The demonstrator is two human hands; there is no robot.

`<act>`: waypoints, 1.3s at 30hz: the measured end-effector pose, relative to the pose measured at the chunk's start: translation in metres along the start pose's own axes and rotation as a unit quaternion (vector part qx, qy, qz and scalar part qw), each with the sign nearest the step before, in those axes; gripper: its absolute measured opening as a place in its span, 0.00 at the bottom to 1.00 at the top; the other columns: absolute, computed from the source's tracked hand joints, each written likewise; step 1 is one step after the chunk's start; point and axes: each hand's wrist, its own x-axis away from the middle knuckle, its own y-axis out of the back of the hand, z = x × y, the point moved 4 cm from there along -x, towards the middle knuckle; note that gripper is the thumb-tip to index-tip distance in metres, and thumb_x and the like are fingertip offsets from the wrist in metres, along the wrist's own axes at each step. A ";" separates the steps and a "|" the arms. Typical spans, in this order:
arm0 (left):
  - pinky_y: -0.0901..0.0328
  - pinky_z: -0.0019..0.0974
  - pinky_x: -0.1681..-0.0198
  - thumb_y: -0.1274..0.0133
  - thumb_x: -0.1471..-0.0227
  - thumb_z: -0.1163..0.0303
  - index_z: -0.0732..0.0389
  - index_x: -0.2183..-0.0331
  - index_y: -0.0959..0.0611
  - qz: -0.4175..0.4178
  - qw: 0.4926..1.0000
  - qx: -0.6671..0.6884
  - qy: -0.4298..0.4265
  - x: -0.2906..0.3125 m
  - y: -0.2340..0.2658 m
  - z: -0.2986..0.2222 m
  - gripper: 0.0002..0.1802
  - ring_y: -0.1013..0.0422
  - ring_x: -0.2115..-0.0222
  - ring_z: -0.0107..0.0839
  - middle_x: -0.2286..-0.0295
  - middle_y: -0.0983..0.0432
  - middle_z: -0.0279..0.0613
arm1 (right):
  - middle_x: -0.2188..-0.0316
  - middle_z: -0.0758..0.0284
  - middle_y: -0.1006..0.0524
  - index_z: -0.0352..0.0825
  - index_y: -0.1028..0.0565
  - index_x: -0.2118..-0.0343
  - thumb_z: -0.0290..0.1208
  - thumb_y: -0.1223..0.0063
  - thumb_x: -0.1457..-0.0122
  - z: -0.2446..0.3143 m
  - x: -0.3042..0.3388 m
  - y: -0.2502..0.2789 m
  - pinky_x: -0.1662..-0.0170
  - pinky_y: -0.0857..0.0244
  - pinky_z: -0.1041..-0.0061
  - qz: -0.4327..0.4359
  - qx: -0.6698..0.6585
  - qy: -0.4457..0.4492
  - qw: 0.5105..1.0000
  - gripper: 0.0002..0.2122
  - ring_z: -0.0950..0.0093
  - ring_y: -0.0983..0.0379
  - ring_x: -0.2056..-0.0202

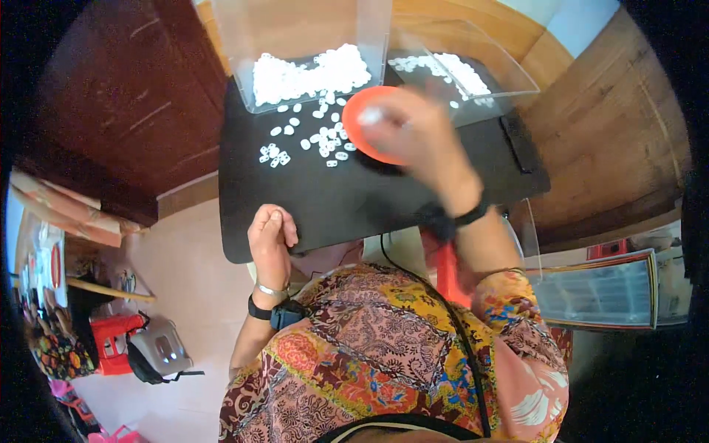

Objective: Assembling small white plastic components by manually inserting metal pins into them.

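Observation:
Smeared by motion, my right hand (pixel 413 133) is over a round orange dish (pixel 353 122) on the black table. A small white piece (pixel 371 115) shows blurred at its fingertips, which look pinched together. My left hand (pixel 272 229) rests at the table's near left edge, fingers curled in and thumb pressed over them; what they hold, if anything, is hidden. Left of the dish lie several loose white oval pieces (pixel 325 140) with small holes. Further left, a small cluster of white pieces (pixel 274 156) lies together. The dish's inside is largely covered by my right hand.
A clear plastic bin (pixel 317 100) holding a heap of white pieces stands at the back left of the black table (pixel 325 210). Another clear container (pixel 509 87) with white pieces is at the back right. A dark flat object (pixel 515 145) lies near the right edge.

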 end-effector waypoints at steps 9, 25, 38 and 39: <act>0.49 0.21 0.82 0.59 0.43 0.69 0.60 0.75 0.27 -0.039 0.999 0.011 -0.021 -0.014 0.020 -0.010 0.10 0.42 0.85 0.17 0.83 0.34 0.30 | 0.70 0.67 0.22 0.34 0.22 0.62 0.29 0.46 0.47 -0.059 -0.054 0.097 0.64 0.34 0.79 -0.110 0.386 -0.007 0.916 0.10 0.77 0.26 0.68; 0.47 0.20 0.80 0.57 0.44 0.69 0.59 0.75 0.27 -0.020 1.000 0.008 0.004 -0.013 0.028 -0.001 0.09 0.41 0.83 0.15 0.83 0.34 0.28 | 0.73 0.62 0.25 0.37 0.21 0.72 0.27 0.48 0.53 -0.006 -0.029 -0.185 0.61 0.33 0.67 0.309 0.024 0.095 0.946 0.06 0.64 0.28 0.66; 0.48 0.22 0.80 0.58 0.44 0.67 0.59 0.75 0.27 -0.017 0.999 -0.045 -0.011 -0.012 0.024 -0.006 0.10 0.41 0.84 0.17 0.82 0.33 0.30 | 0.74 0.61 0.25 0.34 0.26 0.76 0.29 0.48 0.53 -0.006 -0.017 -0.195 0.64 0.33 0.65 0.318 0.108 0.093 0.937 0.04 0.61 0.27 0.69; 0.48 0.21 0.80 0.58 0.45 0.67 0.59 0.75 0.27 -0.014 0.999 -0.048 -0.013 -0.011 0.025 -0.006 0.09 0.41 0.84 0.17 0.82 0.33 0.30 | 0.75 0.60 0.25 0.34 0.26 0.76 0.30 0.48 0.52 -0.006 -0.016 -0.194 0.65 0.33 0.65 0.327 0.098 0.090 0.935 0.05 0.61 0.27 0.70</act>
